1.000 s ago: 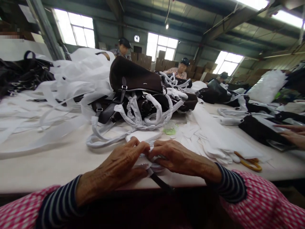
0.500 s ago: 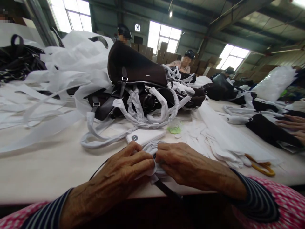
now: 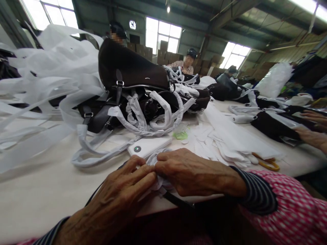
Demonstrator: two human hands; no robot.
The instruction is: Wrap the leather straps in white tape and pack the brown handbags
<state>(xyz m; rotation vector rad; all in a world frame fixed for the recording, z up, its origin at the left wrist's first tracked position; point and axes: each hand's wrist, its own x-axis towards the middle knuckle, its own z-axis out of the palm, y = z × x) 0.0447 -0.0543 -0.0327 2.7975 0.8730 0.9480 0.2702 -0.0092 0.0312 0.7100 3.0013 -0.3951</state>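
Close to the table's front edge, my left hand (image 3: 127, 183) and my right hand (image 3: 186, 172) meet over a strap wrapped in white paper (image 3: 163, 185). The fingers of both hands are closed on the wrapping, with the fingertips nearly touching. A bare dark strap end (image 3: 177, 200) comes out below the hands and hangs over the edge. Just beyond my fingers lies a white phone (image 3: 149, 145). What exactly is pinched between the fingertips is partly hidden.
Dark handbags (image 3: 130, 68) with paper-wrapped handles are piled ahead. White paper strips (image 3: 56, 64) heap at the left. Paper pieces (image 3: 217, 143) and yellow-handled scissors (image 3: 268, 164) lie to the right. A co-worker's hands (image 3: 313, 136) rest by a dark bag (image 3: 274, 127) at the far right.
The view has swung to the right, so the scene sits further left. Both hands stay closed on the wrapped strap, with only slight finger movement.
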